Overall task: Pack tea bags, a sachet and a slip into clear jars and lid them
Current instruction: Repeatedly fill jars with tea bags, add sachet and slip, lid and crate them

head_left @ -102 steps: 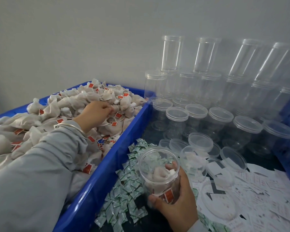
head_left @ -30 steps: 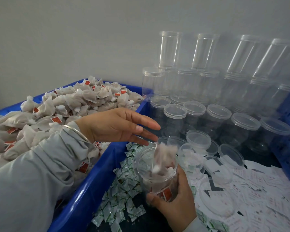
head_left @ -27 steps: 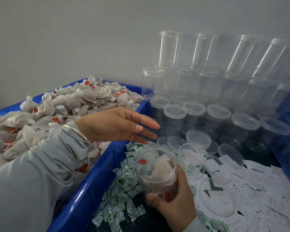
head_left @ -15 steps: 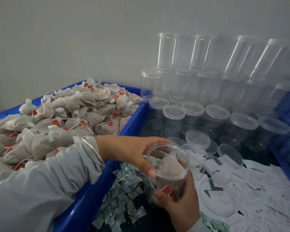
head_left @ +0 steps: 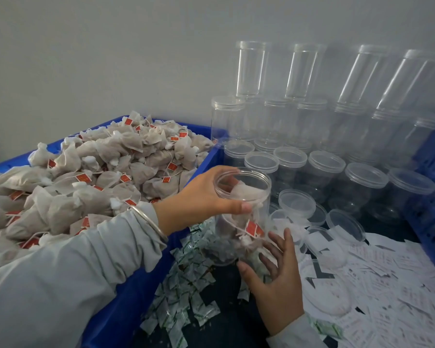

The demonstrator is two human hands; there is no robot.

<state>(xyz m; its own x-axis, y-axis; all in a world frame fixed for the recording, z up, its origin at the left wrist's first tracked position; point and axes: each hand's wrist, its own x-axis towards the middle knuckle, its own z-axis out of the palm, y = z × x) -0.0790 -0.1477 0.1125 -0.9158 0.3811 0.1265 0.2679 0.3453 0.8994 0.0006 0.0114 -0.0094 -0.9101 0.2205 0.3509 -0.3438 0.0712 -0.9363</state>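
Note:
A clear jar (head_left: 246, 197) with several tea bags inside is tilted toward me, its mouth open. My left hand (head_left: 201, 197) grips it near the rim, thumb in front and fingers behind. My right hand (head_left: 276, 277) is just below and right of the jar, fingers spread and relaxed, holding nothing. A heap of tea bags (head_left: 98, 172) with red tags fills the blue crate (head_left: 146, 285) on the left. Green-and-white sachets (head_left: 186, 285) lie under the jar. White slips (head_left: 387, 285) cover the surface on the right.
Loose clear lids (head_left: 296, 203) lie just right of the jar. Rows of lidded empty jars (head_left: 324, 167) stand behind, with taller stacks against the grey wall. A second blue crate wall (head_left: 432, 209) borders the far right.
My left hand dropped tea bags into the jar, then took hold of it near the rim and lifted and tilted it. My right hand has let go of the jar.

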